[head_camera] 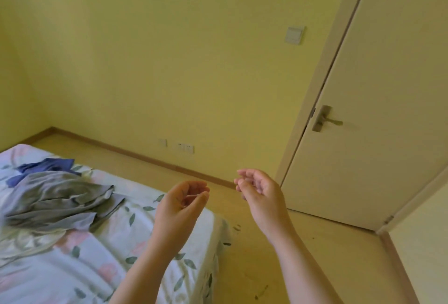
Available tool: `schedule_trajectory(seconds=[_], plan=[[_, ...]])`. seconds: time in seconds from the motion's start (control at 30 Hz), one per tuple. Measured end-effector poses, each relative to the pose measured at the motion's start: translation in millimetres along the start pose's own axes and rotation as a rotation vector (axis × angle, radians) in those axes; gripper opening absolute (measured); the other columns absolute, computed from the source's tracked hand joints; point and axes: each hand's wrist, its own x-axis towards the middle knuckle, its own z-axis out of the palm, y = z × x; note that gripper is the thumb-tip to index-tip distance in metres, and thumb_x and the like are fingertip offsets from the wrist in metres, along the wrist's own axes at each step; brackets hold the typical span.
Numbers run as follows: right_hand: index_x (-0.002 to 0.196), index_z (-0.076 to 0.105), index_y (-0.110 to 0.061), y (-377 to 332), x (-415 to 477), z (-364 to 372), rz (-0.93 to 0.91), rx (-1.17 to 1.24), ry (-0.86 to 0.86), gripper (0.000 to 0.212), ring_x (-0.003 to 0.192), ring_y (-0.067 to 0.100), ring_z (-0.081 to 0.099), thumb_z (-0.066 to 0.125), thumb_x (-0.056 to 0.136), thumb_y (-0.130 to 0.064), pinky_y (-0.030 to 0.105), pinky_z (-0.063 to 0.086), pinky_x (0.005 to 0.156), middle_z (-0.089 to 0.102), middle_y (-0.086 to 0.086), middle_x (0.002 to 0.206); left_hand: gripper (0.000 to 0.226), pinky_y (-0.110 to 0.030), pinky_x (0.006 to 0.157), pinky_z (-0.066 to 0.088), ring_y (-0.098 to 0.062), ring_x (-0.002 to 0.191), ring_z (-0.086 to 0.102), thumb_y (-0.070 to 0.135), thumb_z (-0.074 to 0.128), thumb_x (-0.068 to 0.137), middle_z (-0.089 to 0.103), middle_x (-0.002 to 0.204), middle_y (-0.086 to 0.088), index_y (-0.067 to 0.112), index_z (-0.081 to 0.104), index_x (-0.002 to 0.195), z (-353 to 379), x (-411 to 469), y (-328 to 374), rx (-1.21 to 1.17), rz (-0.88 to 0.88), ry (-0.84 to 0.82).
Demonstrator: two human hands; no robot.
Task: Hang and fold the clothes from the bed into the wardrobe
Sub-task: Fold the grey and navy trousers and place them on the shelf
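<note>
Fingers of the left hand curl loosely over an upturned palm and seem to grip nothing. A thin pale streak crosses them, too small to identify. The right hand, just to its right and apart from it, is also palm-up, with relaxed, empty fingers. Both hands hover above the near right corner of the bed, which has a floral sheet.

The clothes lie on the bed, well left of the hands: a crumpled grey garment, with a blue garment touching its far side. Beyond is a yellow wall, with a closed door at right. No wardrobe is in view.

Judging from this, 2 garments are not yet put away, and the step in hand is picking 1 up. It would be best to reach left, find the grey garment's collar or shoulders, and lift it clear without dragging the blue one.
</note>
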Motion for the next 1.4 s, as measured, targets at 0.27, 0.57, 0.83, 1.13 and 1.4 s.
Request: schedule_trajectory(seconds=[0.27, 0.57, 0.83, 1.13, 1.4], plan=[[0.105, 0.064, -0.027, -1, 106, 42, 0.001, -0.016, -0.052, 0.014, 0.099, 0.017, 0.065, 0.058, 0.096, -0.017, 0.038, 0.054, 0.092, 0.069, -0.001, 0.105, 0.017, -0.015, 0.07, 0.053, -0.004, 0.086, 0.069, 0.011, 0.067, 0.088, 0.075, 0.094, 0.007, 0.023, 0.071, 0.099, -21, 101, 2, -0.024, 0.036, 0.061], [0.104, 0.065, -0.021, 17, 216, 78, 0.003, 0.046, -0.201, 0.013, 0.094, 0.017, 0.066, 0.058, 0.096, -0.013, 0.031, 0.054, 0.087, 0.07, 0.001, 0.102, 0.017, -0.014, 0.07, 0.053, -0.006, 0.085, 0.07, 0.009, 0.067, 0.088, 0.075, 0.093, 0.005, 0.023, 0.07, 0.097, -21, 189, -4, 0.025, 0.013, 0.196], [0.107, 0.066, -0.015, 38, 364, 72, -0.041, 0.081, -0.367, 0.014, 0.097, 0.021, 0.066, 0.058, 0.096, -0.011, 0.036, 0.054, 0.09, 0.07, 0.006, 0.103, 0.021, -0.017, 0.069, 0.055, -0.007, 0.087, 0.069, 0.016, 0.072, 0.084, 0.072, 0.096, 0.004, 0.022, 0.067, 0.103, 35, 307, -2, 0.026, 0.018, 0.409], [0.11, 0.065, -0.016, -17, 504, 61, -0.188, 0.185, -0.573, 0.016, 0.098, 0.019, 0.067, 0.057, 0.096, -0.017, 0.038, 0.055, 0.092, 0.07, 0.005, 0.104, 0.027, -0.014, 0.069, 0.053, -0.004, 0.089, 0.069, 0.022, 0.074, 0.081, 0.072, 0.099, 0.007, 0.026, 0.065, 0.106, 69, 411, 50, 0.095, 0.118, 0.642], [0.11, 0.066, -0.019, -32, 516, 61, -0.268, 0.271, -0.645, 0.015, 0.098, 0.021, 0.067, 0.059, 0.096, -0.019, 0.043, 0.054, 0.093, 0.07, 0.005, 0.104, 0.026, -0.02, 0.074, 0.054, -0.006, 0.093, 0.068, 0.022, 0.073, 0.082, 0.071, 0.102, 0.007, 0.026, 0.065, 0.107, 72, 413, 67, 0.116, 0.174, 0.696]])
